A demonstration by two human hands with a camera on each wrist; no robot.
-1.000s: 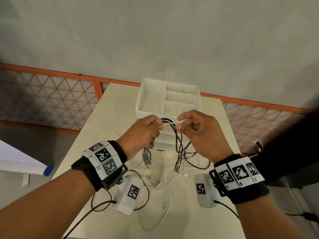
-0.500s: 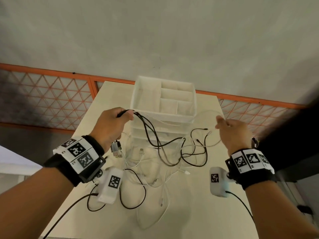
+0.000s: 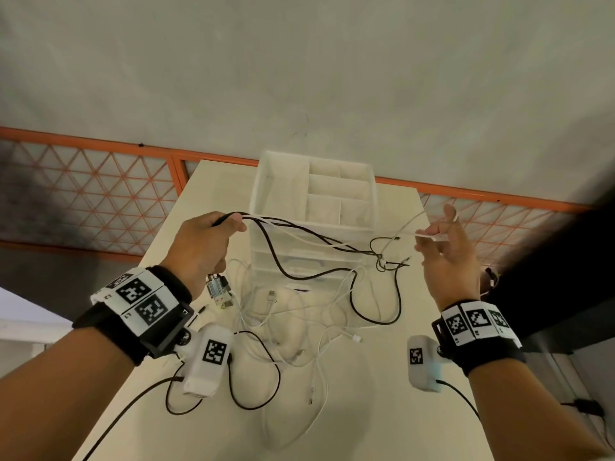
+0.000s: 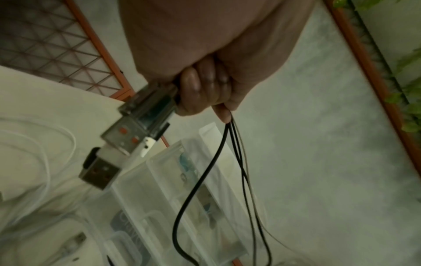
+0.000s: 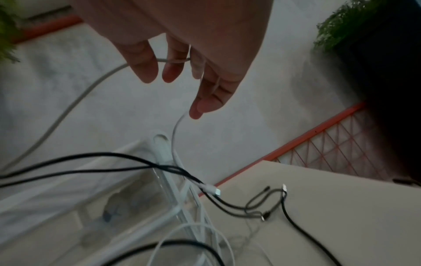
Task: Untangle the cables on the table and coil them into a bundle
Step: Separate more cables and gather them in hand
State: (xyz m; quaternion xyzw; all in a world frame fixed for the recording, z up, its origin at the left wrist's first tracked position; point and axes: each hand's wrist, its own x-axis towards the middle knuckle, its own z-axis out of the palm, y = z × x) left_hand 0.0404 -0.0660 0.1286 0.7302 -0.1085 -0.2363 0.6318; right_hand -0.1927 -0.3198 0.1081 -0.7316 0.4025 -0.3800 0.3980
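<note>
My left hand (image 3: 229, 224) is raised over the table's left side and grips two black cables (image 3: 276, 254) and a white strand; USB plugs (image 3: 218, 289) hang below its fist. The left wrist view shows the curled fingers (image 4: 205, 93), the plugs (image 4: 127, 129) and the black cables (image 4: 205, 172) trailing down. My right hand (image 3: 432, 232), raised at the right, pinches a white cable (image 3: 396, 232) that loops over its index finger. In the right wrist view this cable (image 5: 175, 133) runs along the extended fingers (image 5: 198, 106). The black ends knot together (image 3: 382, 261) between the hands.
A heap of white cables (image 3: 319, 327) and a black loop (image 3: 253, 377) lie on the cream table (image 3: 382, 410). A white drawer organizer (image 3: 286, 181) with open top compartments stands at the far edge. An orange lattice railing (image 3: 83, 194) runs behind the table.
My hands were together over the tangle and have pulled far apart. The left went left with the black cables, the right went right and up with the white cable, spreading the strands.
</note>
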